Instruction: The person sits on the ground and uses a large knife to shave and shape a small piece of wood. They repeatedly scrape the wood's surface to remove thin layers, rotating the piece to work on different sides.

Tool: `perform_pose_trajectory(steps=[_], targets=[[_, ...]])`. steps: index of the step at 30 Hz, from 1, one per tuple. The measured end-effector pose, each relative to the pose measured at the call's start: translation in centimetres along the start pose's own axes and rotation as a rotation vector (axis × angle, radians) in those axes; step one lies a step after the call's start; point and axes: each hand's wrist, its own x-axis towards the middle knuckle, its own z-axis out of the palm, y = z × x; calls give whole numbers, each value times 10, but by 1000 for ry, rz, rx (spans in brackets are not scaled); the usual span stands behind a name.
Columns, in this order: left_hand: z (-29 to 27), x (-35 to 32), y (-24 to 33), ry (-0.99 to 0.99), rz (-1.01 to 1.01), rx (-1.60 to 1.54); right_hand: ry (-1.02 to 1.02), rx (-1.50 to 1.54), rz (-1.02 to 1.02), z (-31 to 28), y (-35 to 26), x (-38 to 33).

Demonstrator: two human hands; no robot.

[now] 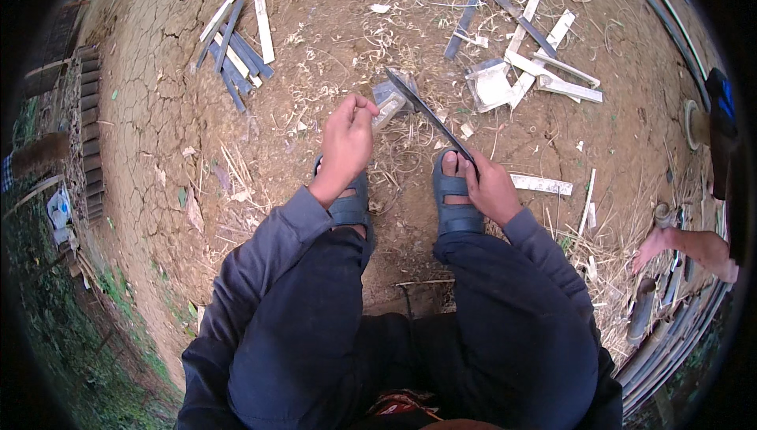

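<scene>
My left hand (345,140) is closed on a short pale piece of split bamboo (388,107) that points away from me. My right hand (490,187) grips the handle of a long dark knife (427,112), whose blade slants up and left until its tip reaches the bamboo piece. Both hands are held over my sandalled feet (453,193) and dark trousers, above cracked brown earth strewn with thin shavings.
A pile of split slats (235,44) lies at the upper left, and more pale offcuts (544,63) lie at the upper right. Another person's bare foot (684,245) and long bamboo poles (670,335) are at the right edge. Stacked bricks (88,126) border the left.
</scene>
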Motion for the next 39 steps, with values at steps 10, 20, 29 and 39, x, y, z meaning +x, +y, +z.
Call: perform_pose_trajectory(steps=[10,20,29,39], targets=[[-7,4,-19,-15,169,35,-94,-197,57,-13,9,-7],[-13,1,-21,-39,92,-10,-124,-298,-34,-17,13,6],[-15,-2,-37,53,339,86,29,-165,-184,-19,-13,2],[-13,-15,-29,77,183,12,31,-158,-138,-24,-9,6]])
